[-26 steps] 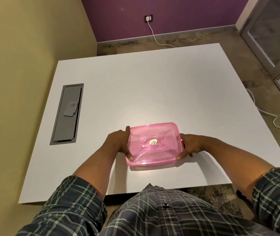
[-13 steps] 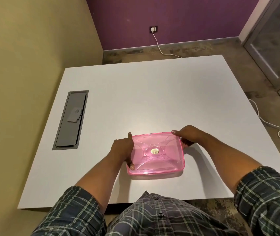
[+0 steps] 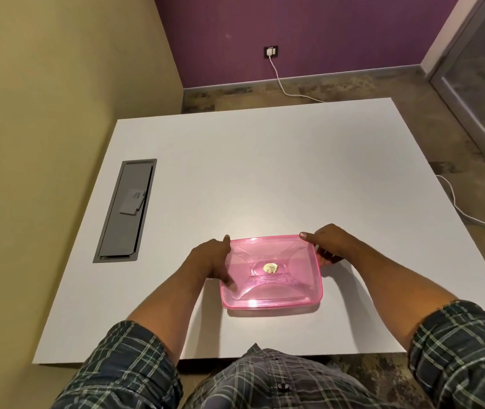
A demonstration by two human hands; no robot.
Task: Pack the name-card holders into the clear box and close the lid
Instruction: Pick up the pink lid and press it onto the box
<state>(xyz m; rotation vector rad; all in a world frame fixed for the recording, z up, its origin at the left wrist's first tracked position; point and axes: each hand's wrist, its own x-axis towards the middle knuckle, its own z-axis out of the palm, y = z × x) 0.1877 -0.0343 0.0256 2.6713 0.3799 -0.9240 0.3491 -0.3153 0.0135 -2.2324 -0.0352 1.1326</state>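
A translucent pink box (image 3: 271, 273) with its pink lid on lies on the white table (image 3: 265, 172), close to the near edge. A small gold sticker marks the lid's centre. My left hand (image 3: 208, 261) grips the box's left side, with its thumb and one finger lying on the lid's edge. My right hand (image 3: 330, 246) holds the far right corner: the index finger lies on top and the other fingers curl under the rim. No name-card holders show on the table or through the lid.
A grey cable hatch (image 3: 126, 211) is set into the table at the left. A yellow wall runs along the left side. White cables (image 3: 471, 219) trail over the floor to the right and behind the table.
My right hand has slid from the box's near right side up to its far right corner. My left hand stays on the left side. The box has hardly moved.
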